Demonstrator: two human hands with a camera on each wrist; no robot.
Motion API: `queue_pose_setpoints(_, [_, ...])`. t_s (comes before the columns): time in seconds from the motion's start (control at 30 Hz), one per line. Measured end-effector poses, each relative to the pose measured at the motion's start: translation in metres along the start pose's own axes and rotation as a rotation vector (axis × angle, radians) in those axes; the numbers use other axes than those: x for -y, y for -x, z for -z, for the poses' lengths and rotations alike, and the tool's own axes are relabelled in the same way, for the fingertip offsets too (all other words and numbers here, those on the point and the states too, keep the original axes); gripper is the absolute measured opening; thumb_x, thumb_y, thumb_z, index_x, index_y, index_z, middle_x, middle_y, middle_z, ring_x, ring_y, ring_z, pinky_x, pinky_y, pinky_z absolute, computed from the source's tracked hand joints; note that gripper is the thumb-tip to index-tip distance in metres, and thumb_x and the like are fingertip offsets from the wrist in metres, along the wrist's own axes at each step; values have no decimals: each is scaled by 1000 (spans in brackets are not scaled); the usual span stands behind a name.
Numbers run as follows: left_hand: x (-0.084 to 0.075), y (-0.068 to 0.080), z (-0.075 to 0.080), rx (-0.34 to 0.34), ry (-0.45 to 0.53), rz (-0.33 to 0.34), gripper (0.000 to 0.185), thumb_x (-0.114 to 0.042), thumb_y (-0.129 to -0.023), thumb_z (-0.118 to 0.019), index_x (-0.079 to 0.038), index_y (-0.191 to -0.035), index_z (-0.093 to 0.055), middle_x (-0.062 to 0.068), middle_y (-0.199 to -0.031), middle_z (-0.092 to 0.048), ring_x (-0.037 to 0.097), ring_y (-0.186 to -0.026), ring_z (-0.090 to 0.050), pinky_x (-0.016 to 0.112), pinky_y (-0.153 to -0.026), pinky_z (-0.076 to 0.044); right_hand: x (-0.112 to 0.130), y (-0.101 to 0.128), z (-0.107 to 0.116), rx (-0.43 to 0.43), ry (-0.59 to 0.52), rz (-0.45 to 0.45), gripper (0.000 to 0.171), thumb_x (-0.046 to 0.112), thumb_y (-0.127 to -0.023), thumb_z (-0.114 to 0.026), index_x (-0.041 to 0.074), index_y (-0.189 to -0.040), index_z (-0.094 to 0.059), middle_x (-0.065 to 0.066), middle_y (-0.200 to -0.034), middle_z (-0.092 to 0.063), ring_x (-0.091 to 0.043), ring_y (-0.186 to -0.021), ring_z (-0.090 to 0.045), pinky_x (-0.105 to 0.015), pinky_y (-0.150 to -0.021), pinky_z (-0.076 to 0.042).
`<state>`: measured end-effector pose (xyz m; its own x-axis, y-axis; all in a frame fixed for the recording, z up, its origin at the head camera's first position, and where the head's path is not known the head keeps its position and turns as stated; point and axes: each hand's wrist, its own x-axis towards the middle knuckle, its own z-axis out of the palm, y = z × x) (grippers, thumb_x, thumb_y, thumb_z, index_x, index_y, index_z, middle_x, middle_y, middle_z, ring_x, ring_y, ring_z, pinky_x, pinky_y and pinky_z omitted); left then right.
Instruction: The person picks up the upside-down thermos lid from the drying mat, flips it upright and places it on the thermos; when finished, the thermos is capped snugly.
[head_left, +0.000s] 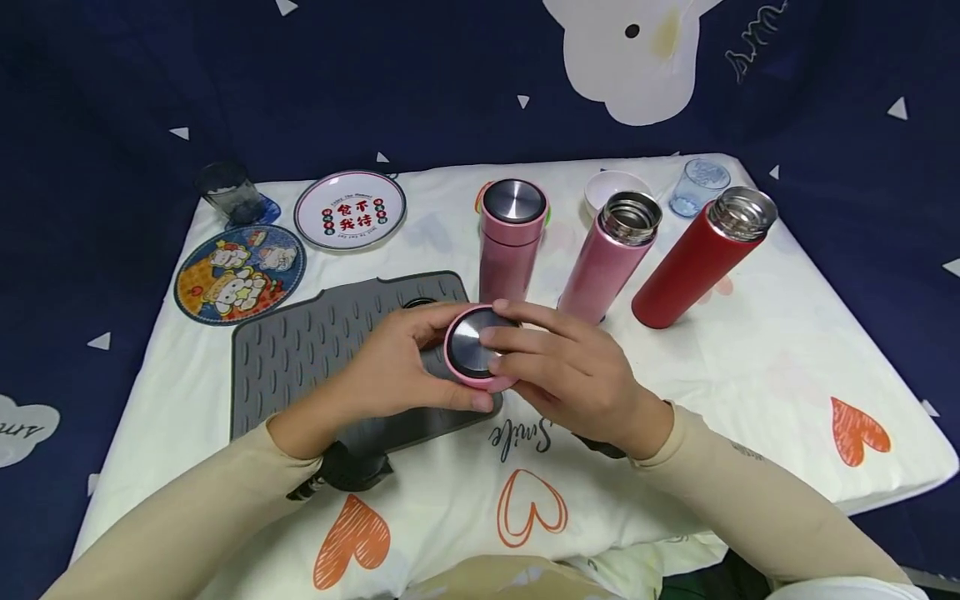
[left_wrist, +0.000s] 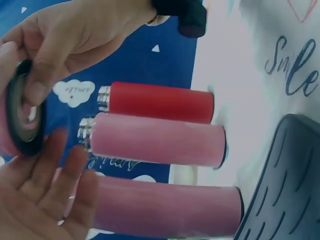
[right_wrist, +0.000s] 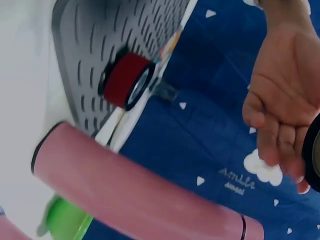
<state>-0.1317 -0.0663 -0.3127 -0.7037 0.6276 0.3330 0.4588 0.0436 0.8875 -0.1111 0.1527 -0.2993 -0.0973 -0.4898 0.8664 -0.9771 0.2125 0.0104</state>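
Note:
A pink lid (head_left: 474,348) with a steel top is held between both hands above the near edge of a grey ribbed mat (head_left: 315,350). My left hand (head_left: 401,371) cups it from the left, thumb under its rim. My right hand (head_left: 562,367) grips it from the right, fingers across the steel face. In the left wrist view the lid (left_wrist: 20,117) shows its dark inner ring. Behind stand a lidded pink bottle (head_left: 512,242), an uncapped pink bottle (head_left: 611,254) and an uncapped red bottle (head_left: 701,254). A red lid (right_wrist: 125,80) lies on its side on the mat (right_wrist: 100,35).
At the back left lie a cartoon plate (head_left: 240,273), a white printed plate (head_left: 349,210) and a dark glass (head_left: 228,193). A white bowl (head_left: 611,187) and a clear blue cup (head_left: 697,185) stand behind the bottles. The white cloth (head_left: 787,358) ends near the right.

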Motion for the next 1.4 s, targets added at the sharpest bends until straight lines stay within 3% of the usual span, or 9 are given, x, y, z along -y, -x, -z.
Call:
queue_pose_setpoints(0.17, [5,-7,-10,-62,28,-121,78,-9,-60,-95,-9,-130,-61,-1,-118,-63,21,-104,-59,37,-89,-49,-2,4,4,-46,101,32,13,13,-92,-70,4,-101,-69,-11,-105,-71,-32,-100,-67,-40,-89,-52])
queue_pose_setpoints(0.33, [7,-12,-12,-86,10,-49,70,-13,-62,-93,-11,-125,-63,-4,-109,-66,18,-94,-60,34,-78,-50,-4,23,10,-245,72,-154,57,46,-77,-81,3,-107,-58,-20,-117,-57,-35,-116,-47,-41,-100,-36])
queue_pose_setpoints(0.4, [7,-12,-9,-110,11,0,68,-11,-63,-92,-12,-124,-63,-4,-108,-65,18,-92,-60,33,-71,-52,-8,35,14,-363,5,-372,80,50,-71,-85,-3,-118,-47,-21,-129,-45,-36,-124,-36,-43,-103,-29])
queue_pose_setpoints(0.5, [5,-11,-2,-153,-4,48,67,-11,-63,-92,-15,-124,-64,-4,-109,-64,18,-89,-58,33,-63,-53,-19,52,21,-438,-99,-845,94,31,-70,-89,-1,-136,-30,-13,-143,-30,-29,-132,-27,-38,-105,-27])
queue_pose_setpoints(0.6, [3,-11,4,-186,-45,58,69,-13,-62,-93,-17,-124,-65,-6,-111,-64,17,-88,-57,32,-66,-53,-40,66,27,-330,-201,-1312,101,19,-76,-85,9,-147,-14,-8,-148,-27,-22,-136,-28,-34,-109,-28])
queue_pose_setpoints(0.7, [2,-10,7,-206,-93,44,71,-15,-60,-95,-17,-125,-65,-8,-112,-65,16,-88,-57,32,-71,-52,-62,78,26,-148,-264,-1556,94,25,-79,-83,12,-146,-18,-8,-145,-37,-21,-133,-36,-38,-110,-31])
queue_pose_setpoints(0.97, [2,-12,2,-207,-104,60,74,-19,-58,-97,-21,-126,-65,-10,-113,-65,16,-86,-56,31,-61,-51,-75,107,28,192,9,-1464,61,34,-75,-85,5,-121,-57,-11,-111,-65,-26,-99,-60,-42,-88,-47])
queue_pose_setpoints(1.13, [-11,-22,-3,-219,-87,-17,75,-17,-59,-96,-17,-127,-64,-9,-115,-64,14,-92,-57,33,-74,-49,-42,105,28,298,-103,-1363,60,29,-64,-93,9,-113,-63,-4,-103,-68,-20,-94,-61,-39,-84,-49])
queue_pose_setpoints(1.4, [-40,-59,-31,-199,-119,-136,73,-27,-58,-97,-11,-122,-65,-9,-115,-62,10,-101,-55,33,-82,-48,-2,95,16,316,-264,-1262,65,26,-59,-96,19,-114,-63,8,-100,-67,-10,-90,-61,-29,-80,-50])
